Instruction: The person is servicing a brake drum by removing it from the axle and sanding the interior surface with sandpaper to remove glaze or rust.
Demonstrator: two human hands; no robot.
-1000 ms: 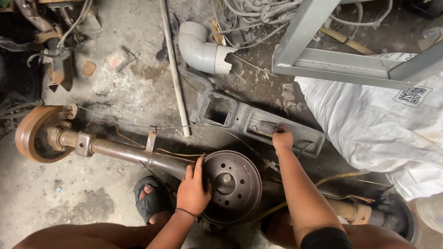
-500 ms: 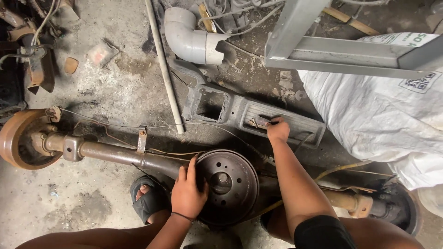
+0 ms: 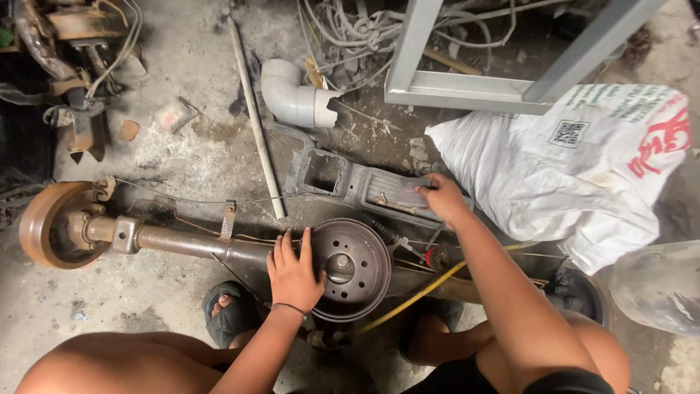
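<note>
A rusty axle tube (image 3: 182,241) lies across the concrete floor, with a rusty brake drum (image 3: 51,222) at its left end. A second dark brake drum (image 3: 350,266) sits at the middle, facing up. My left hand (image 3: 294,271) rests flat on that drum's left rim, fingers together. My right hand (image 3: 441,198) reaches into a grey plastic tray-like housing (image 3: 343,179) beyond the drum, its fingers curled onto something small there; what it grips is hidden. My knees and sandalled feet frame the drum at the bottom.
A big white sack (image 3: 576,168) lies at the right. A grey metal frame (image 3: 474,87) stands beyond it. A white pipe elbow (image 3: 292,98), a long thin rod (image 3: 255,120), tangled cables (image 3: 350,29) and rusty parts (image 3: 73,66) litter the floor. A yellow hose (image 3: 415,295) runs under my arm.
My hands have stayed in place: the left on the drum's rim, the right in the grey housing. The view has shifted slightly, so everything sits a little further left and lower.
</note>
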